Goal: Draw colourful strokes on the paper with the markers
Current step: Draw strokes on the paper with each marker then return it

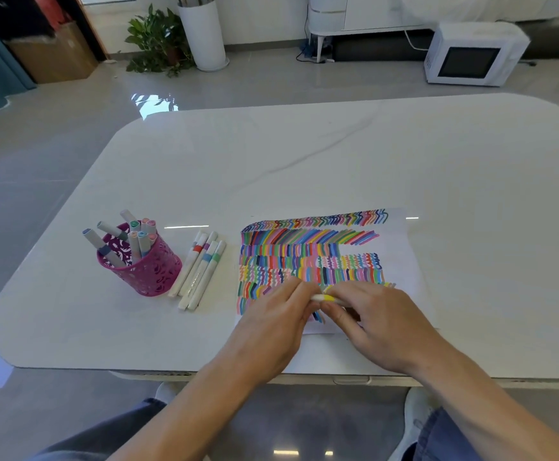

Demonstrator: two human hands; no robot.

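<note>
Your forearms are bare from the near edge up to your left hand (271, 327) and right hand (381, 324), and nearest you are denim trousers (444, 437), dark grey on the left leg and blue on the right, with a white shoe (416, 414) at right and another pale shoe (166, 390) at left.

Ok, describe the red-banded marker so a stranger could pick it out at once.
On the white table, find the pink perforated pen holder left of the striped paper. Between them lie several white markers; yours is the red-banded marker, the only one with a red band.
</note>
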